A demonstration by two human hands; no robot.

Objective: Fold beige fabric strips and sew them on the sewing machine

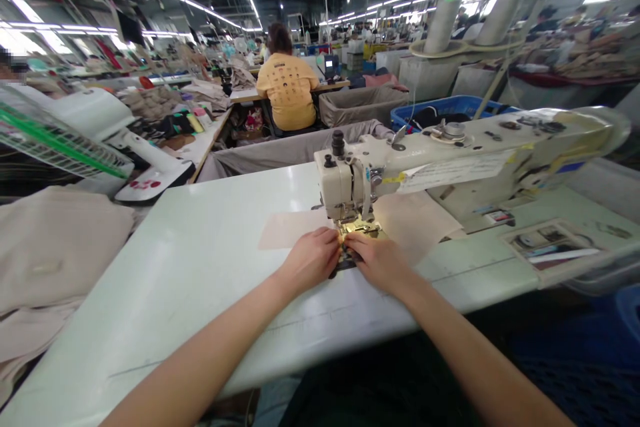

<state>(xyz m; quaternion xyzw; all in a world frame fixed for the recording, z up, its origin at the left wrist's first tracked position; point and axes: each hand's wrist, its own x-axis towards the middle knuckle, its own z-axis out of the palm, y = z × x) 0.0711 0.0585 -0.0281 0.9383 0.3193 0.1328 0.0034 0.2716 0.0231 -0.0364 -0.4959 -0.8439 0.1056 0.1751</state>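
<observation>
An industrial sewing machine (345, 187) stands on a pale green table, its needle area lit yellow. Just in front of the needle, my left hand (313, 257) is closed with its fingertips bent down. Close beside it on the right is my right hand (383, 260), thumb and fingers pinched together. The fingertips of both hands nearly meet, and whatever they hold is too small or hidden to make out. One flat beige fabric piece (285, 230) lies left of the machine head. Another beige fabric piece (420, 223) spreads under the machine arm on the right.
Beige cloth (55, 247) is heaped at the left table edge, near a white fan (95, 113). Behind the table are a cloth-lined bin (290, 147) and a blue crate (460, 105). A person in a yellow shirt (287, 90) sits ahead. Thread cones (443, 23) stand back right.
</observation>
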